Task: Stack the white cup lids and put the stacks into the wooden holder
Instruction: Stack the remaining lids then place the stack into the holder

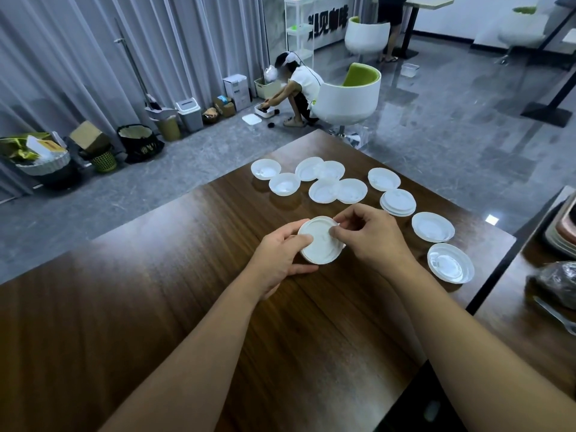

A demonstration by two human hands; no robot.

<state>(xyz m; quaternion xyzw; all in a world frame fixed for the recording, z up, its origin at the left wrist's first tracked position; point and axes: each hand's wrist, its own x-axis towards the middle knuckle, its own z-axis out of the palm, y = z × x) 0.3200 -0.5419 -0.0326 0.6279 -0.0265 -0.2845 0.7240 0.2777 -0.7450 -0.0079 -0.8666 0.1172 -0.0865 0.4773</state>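
the scene is evenly lit and fairly bright, with soft overhead light. the dark wooden table [193, 275] carries a broad pale sheen on its left half and across the near part between the forearms. beyond the table the glossy grey floor [436, 126] mirrors bright patches (one small square glint sits just off the table's right edge). shadows under things on the table are faint. lines bow outward toward the frame edges, and the far background looks slightly soft.

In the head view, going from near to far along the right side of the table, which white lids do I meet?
Clear-centred lid → single lid → small stack of lids → single lid, all on the wooden table.
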